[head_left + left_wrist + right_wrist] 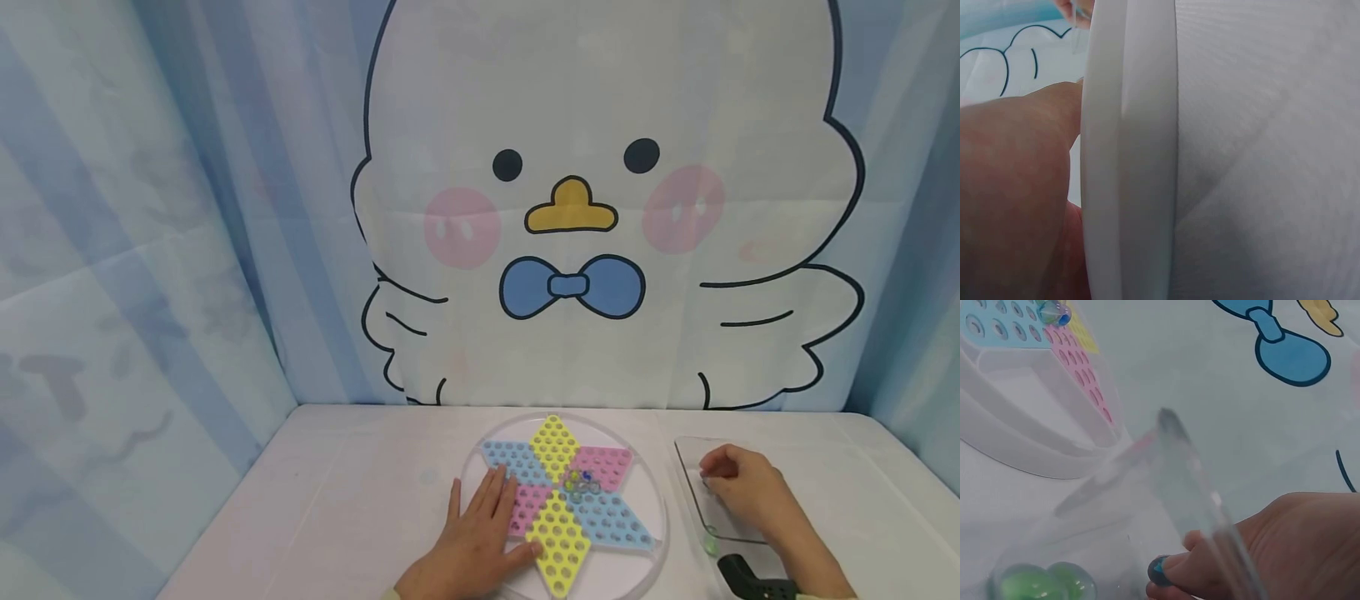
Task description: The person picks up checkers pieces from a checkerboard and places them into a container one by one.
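Fingers of the right hand [738, 483] pinch a blue marble [1159, 570] inside the clear tray [693, 492], right of the Chinese checkers board [562, 500]; left hand [480, 533] lies flat on the board

1. The head view looks forward and slightly down from above the near edge of the counter [360, 500], taking in the star board [564, 500], the clear tray [693, 492], both hands and the duck curtain [600, 208] behind
2. The left wrist view sits very low and close, pressed against the white rim of the star board [1129, 187]; it faces across the counter toward the curtain, and skin fills its left side
3. The right wrist view sits just above the clear tray [1197, 487], looking past its wall toward the star board [1029, 369] and the curtain
4. All three views share the board's rim and the curtain
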The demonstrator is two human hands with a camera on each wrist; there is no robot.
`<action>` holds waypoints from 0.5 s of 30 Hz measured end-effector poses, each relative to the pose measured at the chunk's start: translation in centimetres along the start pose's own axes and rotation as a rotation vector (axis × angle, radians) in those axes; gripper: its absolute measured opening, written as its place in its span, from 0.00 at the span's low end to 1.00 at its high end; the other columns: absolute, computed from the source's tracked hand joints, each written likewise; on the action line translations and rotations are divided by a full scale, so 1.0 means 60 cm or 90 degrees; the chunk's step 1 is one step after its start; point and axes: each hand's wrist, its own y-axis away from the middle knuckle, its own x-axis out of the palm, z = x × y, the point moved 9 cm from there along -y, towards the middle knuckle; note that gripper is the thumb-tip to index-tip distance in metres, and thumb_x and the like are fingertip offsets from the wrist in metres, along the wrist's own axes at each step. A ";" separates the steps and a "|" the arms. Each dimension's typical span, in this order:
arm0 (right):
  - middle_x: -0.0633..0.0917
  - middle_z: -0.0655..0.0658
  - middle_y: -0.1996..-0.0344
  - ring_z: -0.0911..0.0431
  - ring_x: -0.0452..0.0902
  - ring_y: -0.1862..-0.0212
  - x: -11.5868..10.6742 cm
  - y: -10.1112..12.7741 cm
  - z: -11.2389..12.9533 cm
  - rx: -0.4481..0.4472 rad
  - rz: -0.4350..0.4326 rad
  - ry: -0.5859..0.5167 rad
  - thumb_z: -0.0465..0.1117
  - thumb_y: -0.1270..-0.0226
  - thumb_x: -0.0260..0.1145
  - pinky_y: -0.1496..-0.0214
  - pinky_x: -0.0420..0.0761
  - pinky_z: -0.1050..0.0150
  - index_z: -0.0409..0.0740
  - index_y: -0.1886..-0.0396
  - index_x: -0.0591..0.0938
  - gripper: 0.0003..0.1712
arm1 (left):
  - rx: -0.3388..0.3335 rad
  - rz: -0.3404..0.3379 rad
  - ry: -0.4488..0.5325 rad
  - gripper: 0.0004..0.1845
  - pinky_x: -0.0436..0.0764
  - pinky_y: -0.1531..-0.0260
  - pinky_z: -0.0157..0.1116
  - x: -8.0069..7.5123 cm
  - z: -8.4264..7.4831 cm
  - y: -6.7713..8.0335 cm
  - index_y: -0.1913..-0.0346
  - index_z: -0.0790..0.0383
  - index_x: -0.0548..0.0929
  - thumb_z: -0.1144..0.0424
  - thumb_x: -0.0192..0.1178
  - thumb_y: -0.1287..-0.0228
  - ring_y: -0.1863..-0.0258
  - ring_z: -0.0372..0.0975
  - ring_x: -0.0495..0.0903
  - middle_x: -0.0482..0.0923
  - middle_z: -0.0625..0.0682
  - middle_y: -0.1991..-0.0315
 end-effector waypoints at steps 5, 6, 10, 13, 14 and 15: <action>0.84 0.33 0.60 0.46 0.78 0.57 0.007 -0.002 0.001 0.004 0.020 0.007 0.27 0.42 0.62 0.58 0.79 0.51 0.30 0.55 0.78 0.14 | 0.001 -0.001 0.001 0.51 0.38 0.27 0.65 -0.002 -0.002 0.001 0.21 0.56 0.52 0.24 0.42 0.37 0.19 0.46 0.43 0.42 0.52 0.18; 0.84 0.34 0.60 0.46 0.78 0.57 0.008 -0.002 0.000 0.007 0.021 0.008 0.27 0.42 0.62 0.57 0.80 0.51 0.30 0.54 0.78 0.14 | 0.002 -0.001 0.002 0.52 0.38 0.27 0.65 -0.002 -0.002 0.002 0.21 0.56 0.52 0.24 0.42 0.37 0.19 0.46 0.43 0.42 0.52 0.18; 0.84 0.34 0.60 0.48 0.78 0.58 0.010 -0.004 -0.002 0.007 0.024 0.011 0.26 0.41 0.61 0.56 0.80 0.51 0.30 0.54 0.78 0.14 | 0.004 -0.004 -0.001 0.52 0.38 0.27 0.65 -0.003 -0.002 0.001 0.21 0.56 0.52 0.24 0.41 0.37 0.19 0.46 0.43 0.42 0.53 0.18; 0.84 0.34 0.60 0.48 0.79 0.58 0.011 -0.005 -0.002 0.003 0.024 0.012 0.26 0.41 0.61 0.56 0.81 0.51 0.30 0.55 0.78 0.13 | 0.005 -0.005 0.002 0.52 0.38 0.27 0.65 -0.002 -0.002 0.001 0.21 0.56 0.52 0.24 0.41 0.36 0.19 0.46 0.43 0.43 0.53 0.18; 0.84 0.34 0.60 0.48 0.79 0.58 0.011 -0.005 -0.002 0.002 0.024 0.013 0.25 0.40 0.60 0.56 0.81 0.51 0.30 0.55 0.79 0.13 | 0.005 -0.005 0.002 0.51 0.38 0.27 0.65 -0.002 -0.002 0.002 0.21 0.56 0.52 0.24 0.41 0.36 0.19 0.46 0.43 0.43 0.53 0.18; 0.84 0.34 0.60 0.47 0.80 0.58 0.011 -0.005 -0.001 -0.001 0.022 0.015 0.25 0.40 0.60 0.56 0.81 0.50 0.30 0.55 0.79 0.13 | 0.005 -0.004 0.002 0.51 0.38 0.27 0.65 -0.001 -0.002 0.002 0.21 0.56 0.52 0.24 0.42 0.36 0.19 0.46 0.43 0.42 0.53 0.18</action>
